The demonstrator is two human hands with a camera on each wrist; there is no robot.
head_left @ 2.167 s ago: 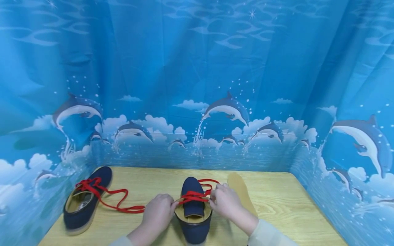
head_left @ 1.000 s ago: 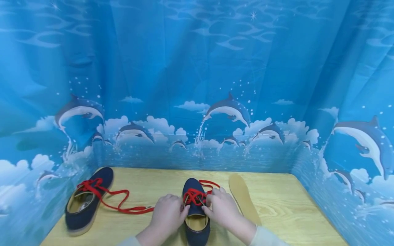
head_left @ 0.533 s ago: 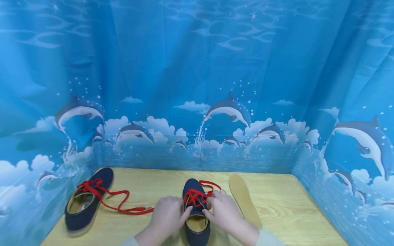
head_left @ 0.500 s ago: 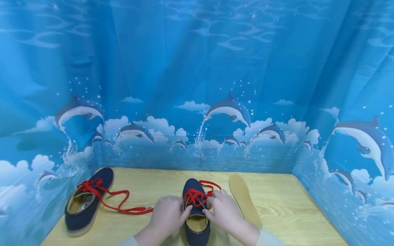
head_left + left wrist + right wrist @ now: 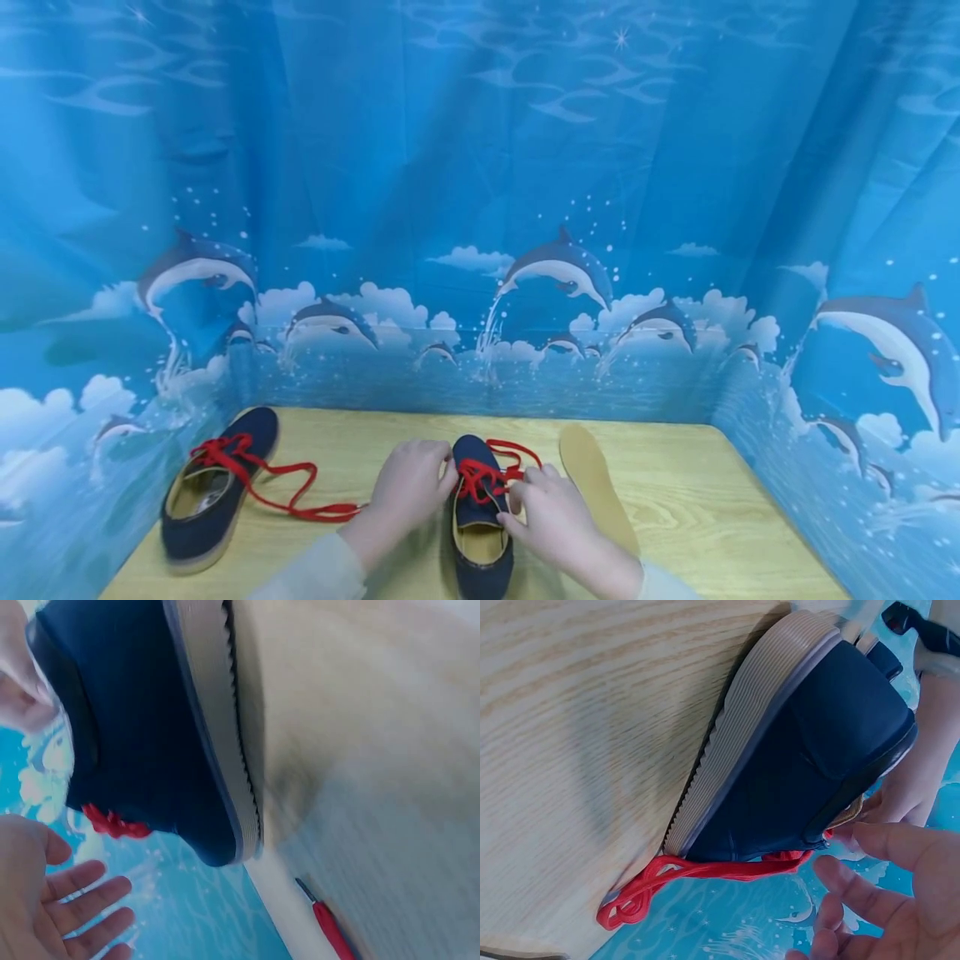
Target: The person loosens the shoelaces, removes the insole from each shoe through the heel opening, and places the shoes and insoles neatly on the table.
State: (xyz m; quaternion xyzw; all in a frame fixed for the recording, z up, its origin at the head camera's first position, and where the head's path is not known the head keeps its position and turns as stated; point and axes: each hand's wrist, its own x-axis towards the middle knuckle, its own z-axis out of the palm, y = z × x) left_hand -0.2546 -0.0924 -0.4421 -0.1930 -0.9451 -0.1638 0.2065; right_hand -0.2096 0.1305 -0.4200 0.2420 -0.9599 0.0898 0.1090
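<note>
A navy shoe (image 5: pixel 483 575) with a tan lining stands on the table in the head view, toe away from me. Red laces (image 5: pixel 476 479) cross its front. My left hand (image 5: pixel 412 483) is beside the shoe's left front; the left wrist view shows its fingers (image 5: pixel 90 907) spread, holding nothing. Next to the right edge of the opening is my right hand (image 5: pixel 551 512). In the right wrist view its thumb (image 5: pixel 889 841) and index finger are near the lace flap with a gap between them; whether they touch it is unclear.
A second navy shoe (image 5: pixel 197 529) lies at the left, its red lace (image 5: pixel 300 504) trailing toward my left wrist. A tan insole (image 5: pixel 596 483) lies right of the middle shoe on the wooden table (image 5: pixel 697 517). A dolphin-print curtain (image 5: pixel 480 167) encloses the back and sides.
The shoe's flaps, earlier pulled apart, have come together over the tongue. My left hand has let go of the left flap and moved forward toward the toe. My right hand has stayed nearly in place.
</note>
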